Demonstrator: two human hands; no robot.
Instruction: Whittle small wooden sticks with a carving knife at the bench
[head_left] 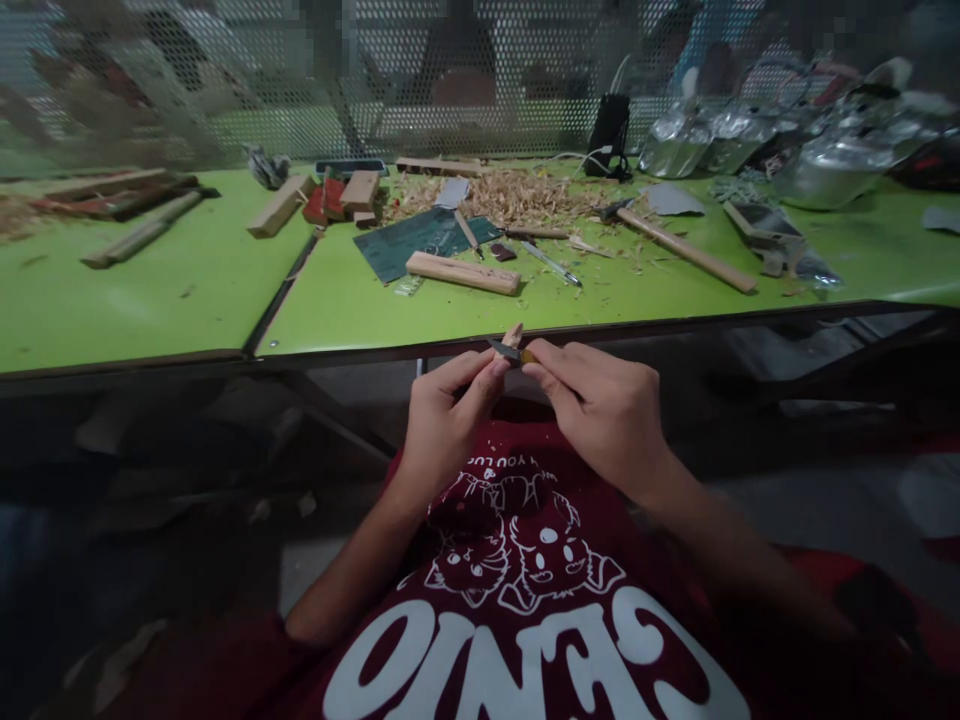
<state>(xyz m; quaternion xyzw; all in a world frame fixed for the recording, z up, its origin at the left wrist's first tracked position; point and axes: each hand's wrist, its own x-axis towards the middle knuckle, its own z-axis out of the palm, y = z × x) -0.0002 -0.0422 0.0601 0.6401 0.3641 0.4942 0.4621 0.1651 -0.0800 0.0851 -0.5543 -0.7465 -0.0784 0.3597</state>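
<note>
Just in front of the table's near edge, my left hand (pixel 451 410) is closed on a small piece of light wood (pixel 513 335), whose pointed upper end sticks out above the fingers. My right hand (pixel 600 405) is wrapped round the handle of a small knife (pixel 505 350). The knife's dark blade lies across the wood, and its tip points left. Both hands are close together over the dark red shirt, thumbs nearly meeting. The lower part of the wood is hidden by my left fingers, and most of the knife handle by my right.
On the green table (pixel 337 320) lie a wooden block (pixel 463 272), a pen (pixel 552 263), a dark green mat (pixel 409 243), wood shavings (pixel 517 195) and a long wooden handle (pixel 690 248). Foil-covered containers (pixel 832 165) stand at the back right, before a perforated screen (pixel 540 80).
</note>
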